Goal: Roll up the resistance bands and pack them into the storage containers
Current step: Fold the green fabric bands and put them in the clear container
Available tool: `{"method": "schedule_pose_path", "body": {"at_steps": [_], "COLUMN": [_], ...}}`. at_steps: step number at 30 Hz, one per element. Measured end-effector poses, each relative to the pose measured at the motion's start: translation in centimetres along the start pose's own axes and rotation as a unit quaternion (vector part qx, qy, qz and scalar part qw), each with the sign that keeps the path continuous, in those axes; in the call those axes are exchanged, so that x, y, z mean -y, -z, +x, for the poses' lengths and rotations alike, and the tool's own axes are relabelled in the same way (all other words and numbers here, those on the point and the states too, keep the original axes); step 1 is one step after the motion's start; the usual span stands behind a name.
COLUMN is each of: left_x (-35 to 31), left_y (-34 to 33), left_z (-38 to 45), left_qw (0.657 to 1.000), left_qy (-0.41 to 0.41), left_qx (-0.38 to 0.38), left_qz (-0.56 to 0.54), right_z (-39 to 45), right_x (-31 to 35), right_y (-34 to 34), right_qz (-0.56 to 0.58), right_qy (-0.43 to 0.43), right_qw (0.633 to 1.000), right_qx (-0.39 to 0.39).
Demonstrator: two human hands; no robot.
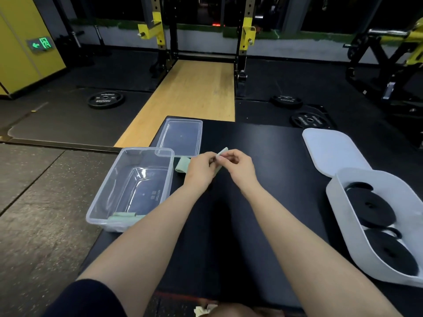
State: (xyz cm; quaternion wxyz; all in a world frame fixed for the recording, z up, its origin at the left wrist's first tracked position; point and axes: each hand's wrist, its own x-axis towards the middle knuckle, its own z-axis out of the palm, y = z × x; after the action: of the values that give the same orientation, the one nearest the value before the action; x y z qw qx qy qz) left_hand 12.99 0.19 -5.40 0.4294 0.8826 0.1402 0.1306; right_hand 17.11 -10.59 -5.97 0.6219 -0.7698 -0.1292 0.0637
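**Head view: both hands pinch a pale green band over the dark mat**

Head camera, the only view, looks down along two bare forearms that reach forward and meet above the black mat [263, 156]. Much of the pale green resistance band [222, 152] is hidden: only a short tip shows above the fingers and a sliver below them, between the two hands, so whether it is rolled or flat cannot be told. A second green piece [182, 165] lies on the mat just left of the left hand, partly covered by that hand; whether it belongs to the same band cannot be told.

The left hand [198, 170] is seen from its back, fingers curled inward and pinching the band at the fingertips. The right hand [238, 164] faces it, thumb and forefinger pressed together on the same band, the other fingers curled loosely beneath. Both wrists are held above the mat, the hands touching at the fingertips.

Left of the hands sits a clear storage container [109, 197], open, with another green band [124, 215] draped at its near rim. Its clear lid [199, 126] lies beyond it, flat on the mat. At the right edge a white tub [338, 202] holds black weight plates [375, 209], cut off by the frame; its white lid [329, 147] leans behind it. A dark sleeve [87, 298] is cut off at the bottom left corner.
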Motion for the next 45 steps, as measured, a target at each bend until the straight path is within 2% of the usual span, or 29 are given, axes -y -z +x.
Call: {"method": "schedule_pose_path", "body": {"at_steps": [6, 10, 14, 26, 38, 45], "left_x": [-2.7, -4.7, -6.5, -12.6, -17.7, -16.8], "left_y": [2.8, 4.4, 5.7, 8.1, 9.0, 7.9], "left_z": [-2.0, -3.8, -5.5, -10.5, -13.7, -14.5], "left_qw": [0.996, 0.981, 0.981, 0.973, 0.955, 0.954], "left_qy": [0.019, 0.014, 0.006, -0.047, -0.092, -0.069], "left_qx": [-0.022, 0.003, 0.016, 0.036, 0.043, 0.069], "left_qz": [-0.089, -0.191, -0.192, -0.225, -0.28, -0.282], "right_z": [-2.6, -4.2, -6.3, -11.5, -15.6, -16.7], "right_x": [2.2, 3.7, 5.7, 10.9, 14.6, 13.1], "right_y": [2.4, 3.7, 4.6, 7.6, 11.2, 12.1], "right_qz": [0.011, 0.047, 0.096, 0.161, 0.164, 0.154], "right_qy": [0.025, 0.008, 0.011, 0.074, 0.126, 0.102], "right_qw": [0.998, 0.998, 0.995, 0.983, 0.976, 0.981], "right_qx": [-0.055, -0.032, -0.011, -0.044, -0.068, -0.064]}}
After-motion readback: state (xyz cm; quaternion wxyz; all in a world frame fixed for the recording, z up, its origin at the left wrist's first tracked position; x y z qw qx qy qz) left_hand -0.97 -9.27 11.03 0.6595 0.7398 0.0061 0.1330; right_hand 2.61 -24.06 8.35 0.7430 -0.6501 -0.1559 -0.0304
